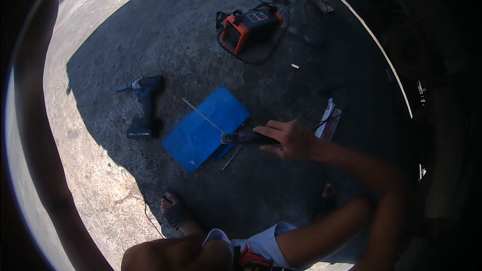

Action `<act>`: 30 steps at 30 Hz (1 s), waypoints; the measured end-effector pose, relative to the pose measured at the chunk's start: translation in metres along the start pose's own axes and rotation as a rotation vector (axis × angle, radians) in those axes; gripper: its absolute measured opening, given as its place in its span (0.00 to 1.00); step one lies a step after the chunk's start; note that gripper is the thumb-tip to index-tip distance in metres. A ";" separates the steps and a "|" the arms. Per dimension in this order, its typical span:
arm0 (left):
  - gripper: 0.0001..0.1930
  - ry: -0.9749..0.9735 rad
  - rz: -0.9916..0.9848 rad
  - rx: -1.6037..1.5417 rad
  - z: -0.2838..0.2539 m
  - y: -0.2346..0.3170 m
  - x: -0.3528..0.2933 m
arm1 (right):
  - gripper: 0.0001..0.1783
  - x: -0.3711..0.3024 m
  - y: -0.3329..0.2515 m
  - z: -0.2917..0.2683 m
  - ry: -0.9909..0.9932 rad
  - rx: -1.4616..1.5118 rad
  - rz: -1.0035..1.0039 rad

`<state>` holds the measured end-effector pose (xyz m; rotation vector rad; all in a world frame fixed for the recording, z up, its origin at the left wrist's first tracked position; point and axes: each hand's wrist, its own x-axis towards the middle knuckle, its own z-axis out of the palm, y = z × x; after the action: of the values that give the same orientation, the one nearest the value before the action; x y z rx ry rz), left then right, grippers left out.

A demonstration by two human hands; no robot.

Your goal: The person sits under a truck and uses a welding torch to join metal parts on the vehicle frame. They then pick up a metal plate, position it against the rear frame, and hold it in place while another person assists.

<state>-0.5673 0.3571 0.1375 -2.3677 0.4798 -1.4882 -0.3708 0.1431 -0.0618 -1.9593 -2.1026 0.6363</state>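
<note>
- Fingers [268,131] of the right hand [288,139] curled and pressed together around the dark handle of an electrode holder [248,138]; grip is closed on it.
- Thin grey metal welding rod [202,115] sticks out from the holder's front end, slanting up and to the left across the blue plastic case.
- Flat blue rectangular plastic case [206,128] lies on the rough grey concrete floor [175,35], just left of the right hand; the holder's tip sits over its right edge.
- A few more thin metal rods [231,158] lie on the floor, just below the case's lower right corner.
- Left hand: out of view; only a forearm shows low in the picture, so its fingers cannot be told.
- Dark cordless drill with a bit fitted [143,103] lies on its side on the floor, left of the blue case, well apart from the hand.
- Orange and black box-shaped welding machine [250,27] stands further off, near the top, with black cables [261,60] looped around it.
- Person's bare foot in a dark sandal [175,213] planted on the floor below the case.
- Most of the floor here in shadow; sunlit strip along the left.
</note>
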 end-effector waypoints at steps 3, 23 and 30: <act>0.18 0.080 -0.082 0.016 0.010 -0.051 -0.041 | 0.27 0.010 -0.004 0.010 -0.007 0.044 0.083; 0.69 -1.372 -1.887 -0.066 -0.051 -0.136 -0.599 | 0.27 0.188 -0.029 -0.064 0.432 0.176 0.348; 0.74 -1.476 -1.960 -0.249 -0.095 -0.094 -0.621 | 0.26 0.213 -0.052 -0.127 0.647 -0.146 0.389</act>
<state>-0.8945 0.7030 -0.2826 -2.8327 -2.4052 0.7871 -0.3857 0.3735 0.0427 -2.2687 -1.4253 -0.1139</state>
